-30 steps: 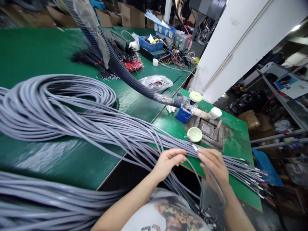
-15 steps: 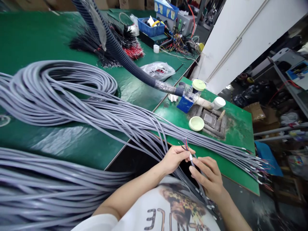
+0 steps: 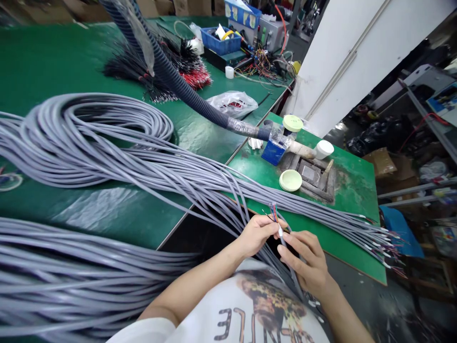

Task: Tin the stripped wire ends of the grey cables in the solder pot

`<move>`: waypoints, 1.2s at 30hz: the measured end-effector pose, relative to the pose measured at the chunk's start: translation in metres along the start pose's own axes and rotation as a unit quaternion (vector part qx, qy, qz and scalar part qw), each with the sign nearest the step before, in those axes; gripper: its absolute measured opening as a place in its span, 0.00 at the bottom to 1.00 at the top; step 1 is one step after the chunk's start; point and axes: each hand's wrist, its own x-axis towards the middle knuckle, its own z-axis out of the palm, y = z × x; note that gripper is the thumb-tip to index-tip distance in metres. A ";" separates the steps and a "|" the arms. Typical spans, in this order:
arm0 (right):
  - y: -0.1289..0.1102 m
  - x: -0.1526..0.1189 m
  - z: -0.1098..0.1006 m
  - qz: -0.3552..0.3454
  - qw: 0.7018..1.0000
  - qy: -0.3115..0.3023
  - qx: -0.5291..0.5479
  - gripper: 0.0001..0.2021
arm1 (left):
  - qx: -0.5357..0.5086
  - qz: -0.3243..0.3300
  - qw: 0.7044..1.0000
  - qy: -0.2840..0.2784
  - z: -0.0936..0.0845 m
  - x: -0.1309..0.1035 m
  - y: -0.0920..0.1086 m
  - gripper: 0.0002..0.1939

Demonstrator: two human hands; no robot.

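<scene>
Between my two hands is the end of a grey cable [image 3: 283,240], with a white sleeve [image 3: 280,231] around it and thin coloured wires [image 3: 274,211] fanning out at the tip. My left hand [image 3: 260,231] pinches the wires just above the sleeve. My right hand [image 3: 307,259] has its thumb and fingers closed around the grey cable just below the sleeve. Behind the hands, a long bundle of grey cables [image 3: 214,176] crosses the green table, its stripped ends [image 3: 383,245] lying at the right edge.
A second pile of grey cables [image 3: 89,281] lies at the lower left. A dark corrugated hose [image 3: 185,95] arches over the table to a blue box [image 3: 273,151]. Nearby are a pale green dish [image 3: 290,181], a white cup [image 3: 324,149] and a square metal pot [image 3: 311,174]. Black and red wires [image 3: 160,71] lie farther back.
The view has shifted slightly. Both hands keep the same hold on the cable end, with hardly any movement.
</scene>
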 end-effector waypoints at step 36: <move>0.010 -0.022 0.031 0.043 0.995 -0.022 0.092 0.31 | 0.242 0.149 0.957 0.060 0.006 0.002 0.003 0.16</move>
